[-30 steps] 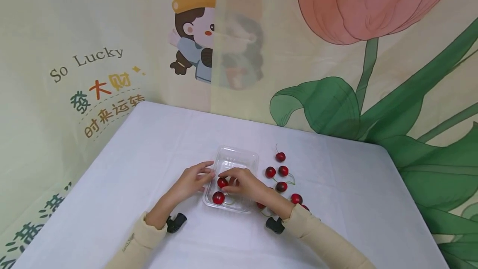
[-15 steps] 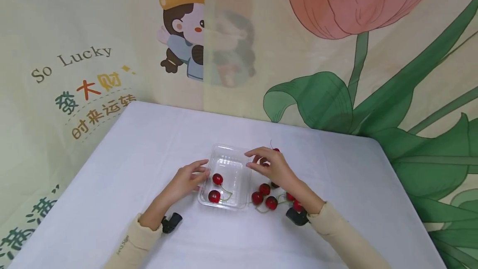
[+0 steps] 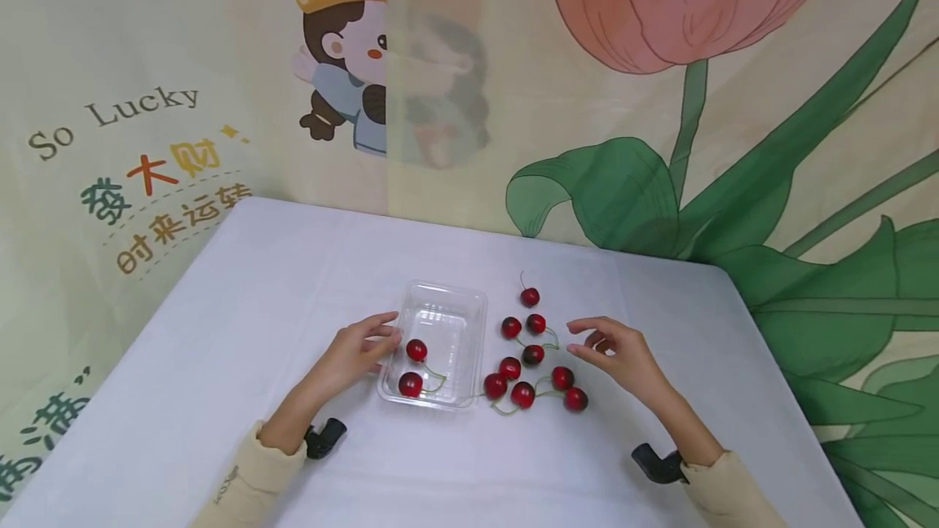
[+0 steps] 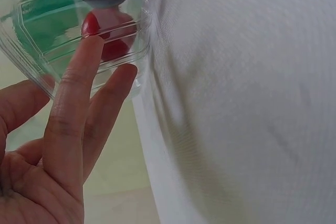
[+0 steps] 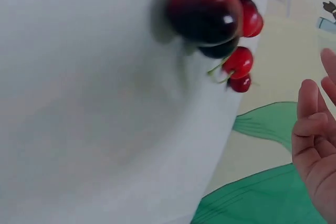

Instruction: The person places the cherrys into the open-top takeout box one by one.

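White tabletop (image 3: 308,267), left fingers (image 4: 72,103) touching clear tray (image 3: 446,324), two cherries (image 3: 411,385) inside (green-stemmed)

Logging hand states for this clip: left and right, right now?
Left hand: open, at the clear tray.
Right hand: open, holding nothing, beside the cherries.
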`<state>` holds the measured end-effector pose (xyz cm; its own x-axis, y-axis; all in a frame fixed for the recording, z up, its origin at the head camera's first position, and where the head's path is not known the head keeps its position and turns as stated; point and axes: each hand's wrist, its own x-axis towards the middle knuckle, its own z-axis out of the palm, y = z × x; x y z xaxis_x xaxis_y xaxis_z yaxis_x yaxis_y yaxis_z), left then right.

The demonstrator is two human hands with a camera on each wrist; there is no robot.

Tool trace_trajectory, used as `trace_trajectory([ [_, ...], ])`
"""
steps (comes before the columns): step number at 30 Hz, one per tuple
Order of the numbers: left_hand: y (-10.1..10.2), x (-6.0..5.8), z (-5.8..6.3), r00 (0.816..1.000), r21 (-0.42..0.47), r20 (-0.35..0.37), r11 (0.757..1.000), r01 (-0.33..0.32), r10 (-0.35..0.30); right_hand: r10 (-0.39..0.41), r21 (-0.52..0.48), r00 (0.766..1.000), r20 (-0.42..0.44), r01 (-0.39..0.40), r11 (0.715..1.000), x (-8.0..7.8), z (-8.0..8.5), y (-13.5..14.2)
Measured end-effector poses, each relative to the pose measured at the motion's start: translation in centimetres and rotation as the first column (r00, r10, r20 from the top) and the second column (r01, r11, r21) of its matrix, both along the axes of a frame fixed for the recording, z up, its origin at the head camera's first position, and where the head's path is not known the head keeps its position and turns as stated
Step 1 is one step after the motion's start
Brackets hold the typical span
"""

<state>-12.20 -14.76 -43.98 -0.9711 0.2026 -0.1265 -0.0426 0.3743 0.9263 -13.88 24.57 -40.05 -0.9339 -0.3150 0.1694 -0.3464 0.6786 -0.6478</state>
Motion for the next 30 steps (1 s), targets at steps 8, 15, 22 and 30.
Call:
trace_trajectory([
  [8,-0.3,0.1,0.1,1.0,-0.005,0.0,1.0,0.004,-0.004,0.06,-0.012,0.994,0.094,-0.059,0.998,2.1,-2.5,2.7],
  [15,-0.2,0.2,0.4,1.0,-0.004,-0.015,1.0,0.02,-0.02,0.096,-0.032,0.986,0.139,-0.092,0.995,3.2,-4.1,3.1],
  [22,-0.3,0.2,0.4,1.0,-0.001,-0.011,1.0,0.018,-0.018,0.059,0.03,0.98,0.191,-0.065,0.997,3.3,-4.5,2.4],
  [30,-0.3,0.1,0.3,0.999,0.014,-0.018,0.999,0.032,-0.032,0.049,0.047,0.98,0.191,-0.059,0.997,3.4,-4.3,2.5],
])
